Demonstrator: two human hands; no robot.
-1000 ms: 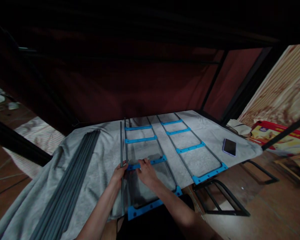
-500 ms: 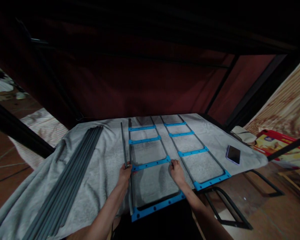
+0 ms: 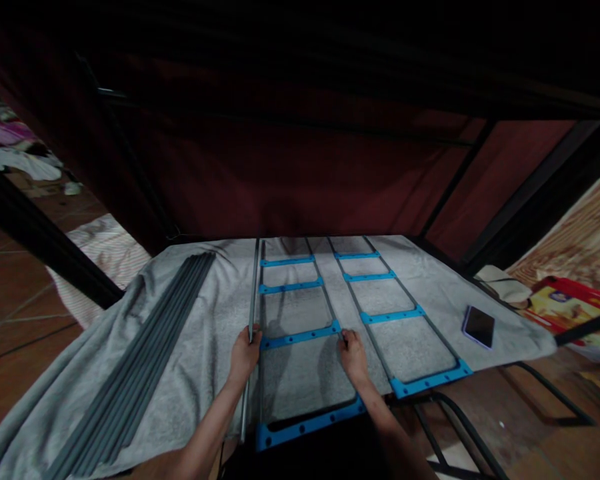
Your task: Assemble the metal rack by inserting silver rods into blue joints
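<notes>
My left hand (image 3: 245, 353) is closed round a long grey rod (image 3: 253, 287), just left of a ladder-like frame with grey side rods and blue crosspieces (image 3: 300, 336). The rod lies roughly alongside the frame's left side. On the frame's right side rod, below the end of a blue crosspiece, my right hand (image 3: 353, 357) is closed, fingers pinched on it. A second frame of the same kind, with blue crosspieces (image 3: 393, 314), lies to the right on the grey cloth (image 3: 225, 300).
A bundle of several grey rods (image 3: 145, 353) lies at the left of the cloth. A phone (image 3: 479, 326) rests at the right. Dark posts (image 3: 45, 230) and a dark red cloth (image 3: 300, 180) surround the table. Black metal frames (image 3: 455, 427) stand below right.
The loose rod in my left hand has swung, its lower end now further left, away from the frame. My right hand stays at the frame's right side. The view has shifted slightly.
</notes>
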